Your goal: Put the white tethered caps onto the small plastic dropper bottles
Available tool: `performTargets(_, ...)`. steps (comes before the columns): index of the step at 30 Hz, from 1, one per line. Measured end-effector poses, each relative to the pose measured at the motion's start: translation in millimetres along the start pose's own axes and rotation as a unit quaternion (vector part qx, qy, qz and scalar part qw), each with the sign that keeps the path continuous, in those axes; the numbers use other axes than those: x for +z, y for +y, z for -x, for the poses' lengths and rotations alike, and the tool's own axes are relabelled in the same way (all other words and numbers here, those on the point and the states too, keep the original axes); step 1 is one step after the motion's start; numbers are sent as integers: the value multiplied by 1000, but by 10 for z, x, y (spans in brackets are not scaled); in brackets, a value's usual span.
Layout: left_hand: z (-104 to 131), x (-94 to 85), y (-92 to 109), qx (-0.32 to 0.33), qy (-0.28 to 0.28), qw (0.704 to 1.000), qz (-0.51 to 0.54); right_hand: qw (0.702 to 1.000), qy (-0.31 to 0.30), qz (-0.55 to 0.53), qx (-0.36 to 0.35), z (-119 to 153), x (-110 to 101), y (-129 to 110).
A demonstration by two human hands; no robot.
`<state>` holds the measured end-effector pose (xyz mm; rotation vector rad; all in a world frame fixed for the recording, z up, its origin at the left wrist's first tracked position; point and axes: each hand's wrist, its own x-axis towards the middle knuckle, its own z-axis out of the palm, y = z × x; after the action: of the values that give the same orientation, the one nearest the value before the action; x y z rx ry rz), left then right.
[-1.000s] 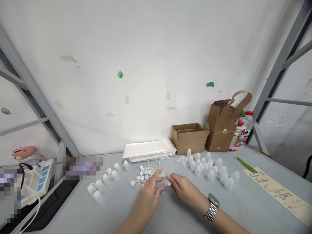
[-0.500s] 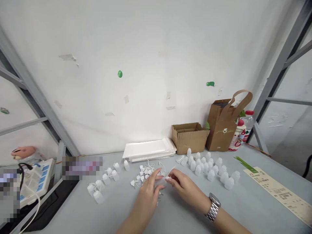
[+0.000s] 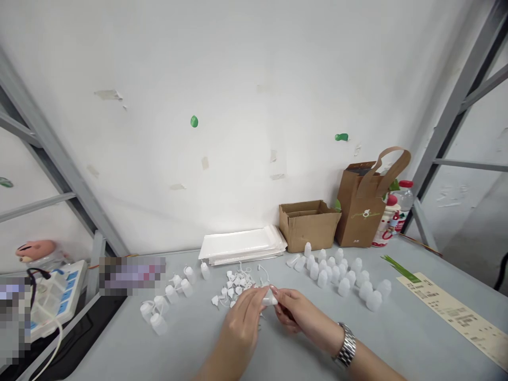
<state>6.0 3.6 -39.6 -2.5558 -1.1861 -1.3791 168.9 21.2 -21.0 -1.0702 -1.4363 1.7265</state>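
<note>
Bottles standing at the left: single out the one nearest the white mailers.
The rightmost bottle of that group, just in front of the left end of the white mailers; the others all stand farther left.

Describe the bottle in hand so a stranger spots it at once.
On the table, find the pile of white caps. At its near right, the left hand and right hand meet at the bottle. It alone is held; the other bottles rest on the table.
</note>
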Motion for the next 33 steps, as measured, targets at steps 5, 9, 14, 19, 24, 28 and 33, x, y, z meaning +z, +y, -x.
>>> performTargets(5, -91, -21, 87, -266, -37, 949, 162, 993, 108, -23, -32, 43, -73, -124)
performTargets(9, -180, -61, 144, -404, -22, 868, 286, 960, 254, -89, -85, 33, -188, -149)
performTargets(14, -213, -68, 151, -429, -3, 840, 332, 948, 273, -89, -135, 37, -207, -154)
performTargets(19, -206, -51, 149, -426, -5, 838, 341, 945, 303, -45, -117, 37, -157, -143)
performTargets(24, -194, -34, 139, -421, -17, 839, 345, 943, 314, -33, -101, 8, -184, -121)
performTargets(28, -178, -25, 131, -419, -18, 837, 352, 946, 307, -14, -100, -4, -186, -110)
performTargets(33, -164, -21, 121, -418, -23, 839, 348, 950, 295, -7, -97, 13, -163, -118)
